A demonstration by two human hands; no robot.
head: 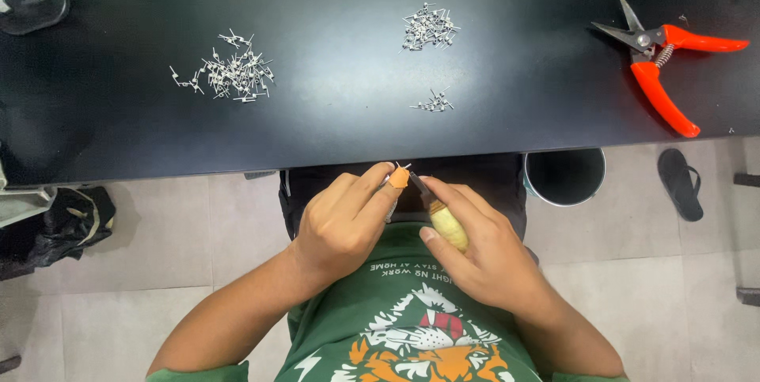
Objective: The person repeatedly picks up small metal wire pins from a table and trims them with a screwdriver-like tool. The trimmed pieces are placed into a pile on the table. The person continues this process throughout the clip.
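Here the left hand (344, 220) pinches a small metal part (398, 178) capped with an orange fingertip cover, just below the near edge of the black table (332, 113). The right hand (475, 243) is closed around a wooden-handled tool (443, 220), its dark tip touching the part; both hands meet above the lap. Beyond the edge, on the table, lie small piles of metal pins (231, 73), another pile (430, 27) farther in. Orange-handled pruning shears (665, 65) rest toward the table's right end. A round bin (564, 176) stands under that edge.
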